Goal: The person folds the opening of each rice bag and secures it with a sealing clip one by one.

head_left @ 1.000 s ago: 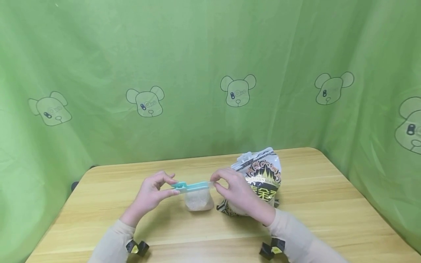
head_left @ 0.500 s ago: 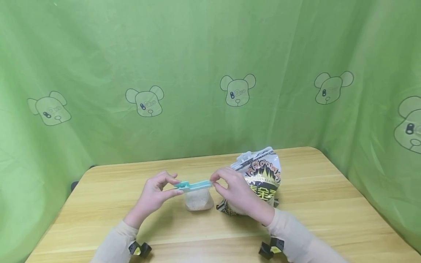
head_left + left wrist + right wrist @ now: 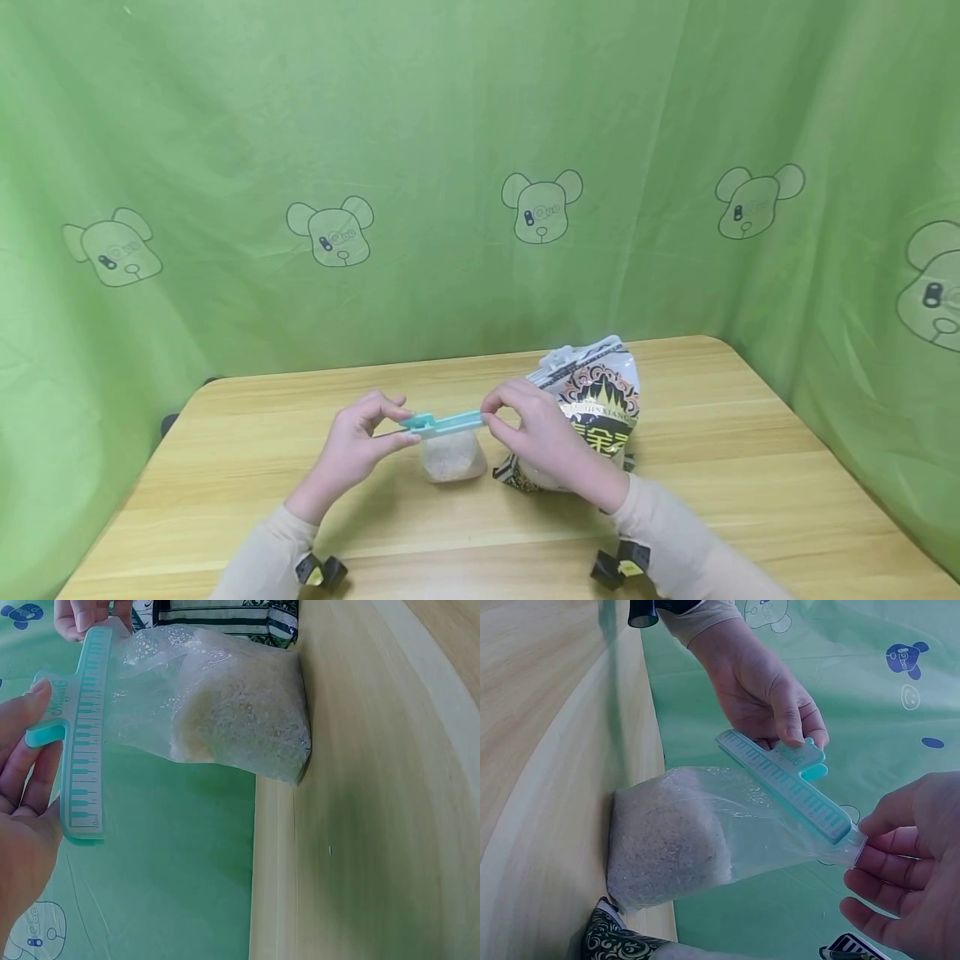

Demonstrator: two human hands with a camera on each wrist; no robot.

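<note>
A clear plastic bag of rice (image 3: 453, 458) stands on the table with its upper part pulled up flat. Along its top lies a teal bag clip (image 3: 86, 735) with a ruler scale printed on its bar. My left hand (image 3: 352, 437) pinches the clip's handle between thumb and fingers. At the other end, my right hand (image 3: 915, 862) pinches the bag's top corner between thumb and index finger, just beyond the clip's end in the right wrist view. The clip's bar crosses the bag's mouth; whether its jaws are fully pressed together I cannot tell.
Just right of the rice bag stands a larger printed bag (image 3: 603, 408), black, white and gold, with a pale clip (image 3: 558, 358) on its top. My right forearm passes in front of it. A green curtain (image 3: 435, 125) hangs behind the wooden table (image 3: 300, 400).
My left hand has shifted slightly right with the clip, whose far end now reaches my right fingertips. The right hand has hardly moved, and the bag stands in the same place.
</note>
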